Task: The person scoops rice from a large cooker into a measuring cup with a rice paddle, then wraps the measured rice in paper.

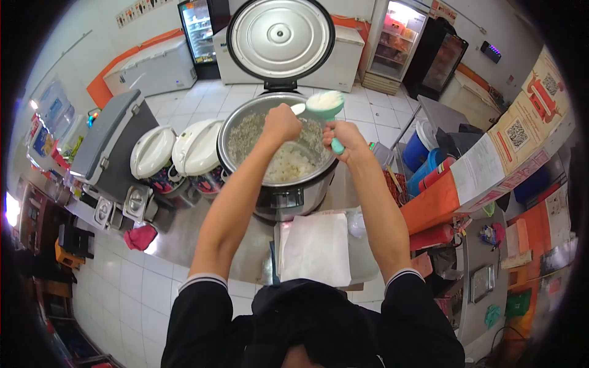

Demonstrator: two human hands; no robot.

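At the upper centre of the frame, our round metal lid (280,38) stands upright behind the big cooking pot (291,181), so the pot is open. Inside it, at the centre of the frame, we see a clump of what looks like cooked rice (288,164) low down, with more grains spread up the inner wall. The pot is not emptied: a fair amount lies in there, though we cannot judge how deep it goes.

Our right hand (345,140) is closed round the handle of a green scoop (324,115), its bowl held up near the pot's far right rim. The bowl carries a heaped white portion (328,99), so one scoopful is up and not tipped out. Our left hand (283,122) is closed in a fist just beside it, with a small white utensil (298,109), perhaps a spoon, showing at its fingers; its handle is hidden.

Below the pot, at lower centre, pale paper sheets (316,248) lie on the desk (175,239). Left of it, two white-lidded containers (199,147) (153,152) stand with their lids on.
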